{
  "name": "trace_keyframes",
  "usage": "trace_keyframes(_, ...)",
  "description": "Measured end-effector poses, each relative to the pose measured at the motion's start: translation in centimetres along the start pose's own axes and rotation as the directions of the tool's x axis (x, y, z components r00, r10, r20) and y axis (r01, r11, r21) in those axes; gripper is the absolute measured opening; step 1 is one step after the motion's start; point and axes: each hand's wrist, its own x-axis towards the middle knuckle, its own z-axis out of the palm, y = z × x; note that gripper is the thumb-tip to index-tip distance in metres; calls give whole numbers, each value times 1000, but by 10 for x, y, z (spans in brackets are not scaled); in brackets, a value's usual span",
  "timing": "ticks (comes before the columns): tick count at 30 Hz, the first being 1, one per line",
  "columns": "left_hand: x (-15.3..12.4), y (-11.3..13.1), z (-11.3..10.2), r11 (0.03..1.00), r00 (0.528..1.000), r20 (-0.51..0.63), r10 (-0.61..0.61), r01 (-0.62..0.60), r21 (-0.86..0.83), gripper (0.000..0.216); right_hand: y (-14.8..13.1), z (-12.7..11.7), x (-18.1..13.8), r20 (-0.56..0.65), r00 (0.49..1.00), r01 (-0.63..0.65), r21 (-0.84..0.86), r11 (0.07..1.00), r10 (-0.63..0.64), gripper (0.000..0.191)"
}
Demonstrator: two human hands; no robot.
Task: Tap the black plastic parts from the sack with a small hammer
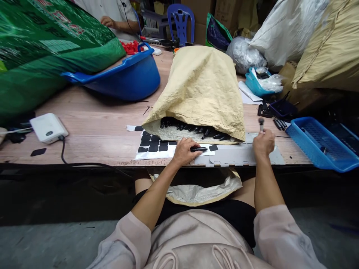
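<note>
My left hand (pixel 185 151) is closed around a black pen-shaped piece (pixel 199 149) that points to the right, low over the table's front edge. My right hand (pixel 263 144) grips a short upright tool (pixel 261 124) with a dark rounded head and a pale neck; its lower part is hidden in the fist. Just beyond my left hand, a tan woven sack (pixel 207 89) lies with its mouth facing me, and several black slender pieces (pixel 196 129) show inside. A white sheet of black rounded-square stickers (pixel 153 143) lies left of that hand. Under both hands runs a grey flat strip (pixel 232 158).
Left stand a blue basin (pixel 129 80), a white box with a cable (pixel 49 127) and a large green bag (pixel 50 48). A blue basket (pixel 322 144) sits right, near several black pieces (pixel 279 123). Another open sack (pixel 202 194) rests on my lap. Across the table is a person's hand (pixel 108 21).
</note>
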Motion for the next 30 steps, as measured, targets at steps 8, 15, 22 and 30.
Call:
trace_keyframes(8, 2, 0, 2, 1000, 1000, 10, -30, 30, 4, 19, -21, -25, -136, 83, 752, 517, 542, 663, -654, 40)
trace_keyframes(15, 2, 3, 1, 1000, 999, 19, -26, 26, -4, 20, -28, -2, -179, 30, 666, 610, 553, 567, -746, 42)
trace_keyframes(22, 2, 8, -1, 999, 998, 23, -50, 50, 4, 19, -26, 2, -172, 39, 662, 639, 493, 591, -748, 43)
trace_keyframes(30, 1, 2, 3, 1000, 1000, -7, -22, 22, 16, 19, -19, -1, -167, 53, 673, 622, 500, 603, -738, 41)
